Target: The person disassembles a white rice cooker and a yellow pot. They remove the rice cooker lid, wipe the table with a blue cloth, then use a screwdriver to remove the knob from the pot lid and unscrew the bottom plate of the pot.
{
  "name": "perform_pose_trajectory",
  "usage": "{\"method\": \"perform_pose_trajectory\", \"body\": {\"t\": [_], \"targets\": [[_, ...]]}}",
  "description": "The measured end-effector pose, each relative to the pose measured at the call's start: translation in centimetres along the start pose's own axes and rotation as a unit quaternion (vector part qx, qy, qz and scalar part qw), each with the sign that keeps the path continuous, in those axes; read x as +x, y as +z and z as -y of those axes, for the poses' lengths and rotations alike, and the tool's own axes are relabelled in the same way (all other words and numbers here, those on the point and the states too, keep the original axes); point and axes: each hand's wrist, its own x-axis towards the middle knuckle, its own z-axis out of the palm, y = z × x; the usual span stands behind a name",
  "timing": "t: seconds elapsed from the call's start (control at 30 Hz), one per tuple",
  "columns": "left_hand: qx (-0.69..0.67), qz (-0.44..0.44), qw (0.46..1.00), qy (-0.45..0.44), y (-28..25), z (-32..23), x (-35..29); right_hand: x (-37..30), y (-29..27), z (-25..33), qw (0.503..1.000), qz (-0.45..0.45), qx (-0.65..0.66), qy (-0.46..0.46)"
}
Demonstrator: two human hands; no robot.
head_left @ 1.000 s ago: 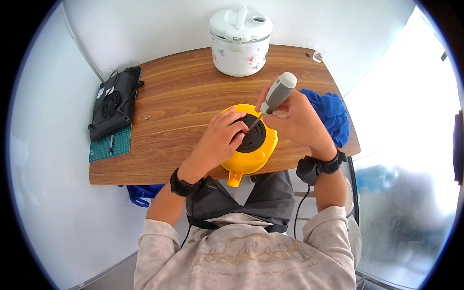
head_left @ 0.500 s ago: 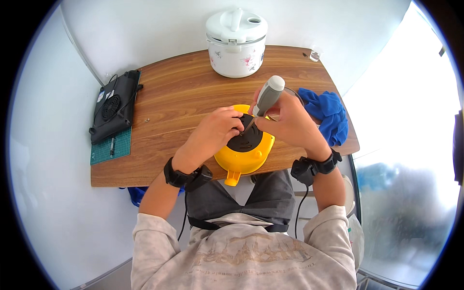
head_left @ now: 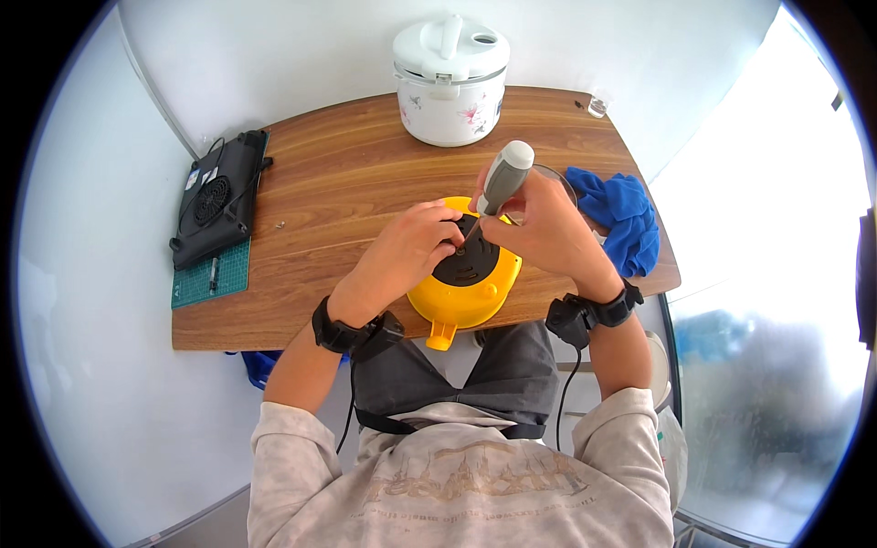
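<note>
A round yellow plastic housing lies at the table's front edge, its tab toward me. Set in its top is a black slotted disc. In my right hand is a screwdriver with a grey and white handle, leaning with its shaft down toward the disc's middle. My left hand rests over the housing's left side. Its thumb and fingertips come together beside the screwdriver's tip; whatever they pinch is too small or hidden to make out.
A white flowered rice cooker stands at the back. On the left, a black appliance with a fan grille overlaps a green cutting mat with a pen. Blue cloth and a small clear cup are at right.
The screwdriver's handle has shifted slightly to the left and stands a little steeper. My left hand stays in nearly the same place, and the whole view has moved slightly.
</note>
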Motion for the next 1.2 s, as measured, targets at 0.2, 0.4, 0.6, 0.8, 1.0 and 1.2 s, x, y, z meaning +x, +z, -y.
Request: {"method": "perform_pose_trajectory", "body": {"t": [0.2, 0.4, 0.6, 0.8, 1.0, 1.2], "targets": [[0.000, 0.008, 1.000, -0.004, -0.2, -0.2, 0.1, -0.1, 0.8, -0.7, 0.996, -0.032, 0.010, -0.084], [-0.026, 0.014, 1.000, -0.010, -0.2, -0.3, 0.4, -0.6, 0.9, 0.9, 0.996, -0.021, -0.011, -0.087], [-0.010, 0.013, 1.000, -0.018, -0.3, -0.5, 0.3, -0.4, 0.8, 1.0, 0.996, -0.022, -0.034, -0.074], [-0.030, 0.004, 0.999, -0.018, 0.1, -0.1, 0.1, -0.3, 1.0, 1.1, 0.996, -0.024, -0.032, -0.083], [-0.027, 0.021, 0.999, -0.041, -0.6, -1.1, 0.5, -0.4, 1.2, 1.7, 0.996, -0.009, -0.013, -0.088], [-0.040, 0.007, 0.996, -0.074, -1.7, -2.8, 0.9, -0.1, 1.7, 2.1, 0.999, -0.030, 0.000, -0.042]]}}
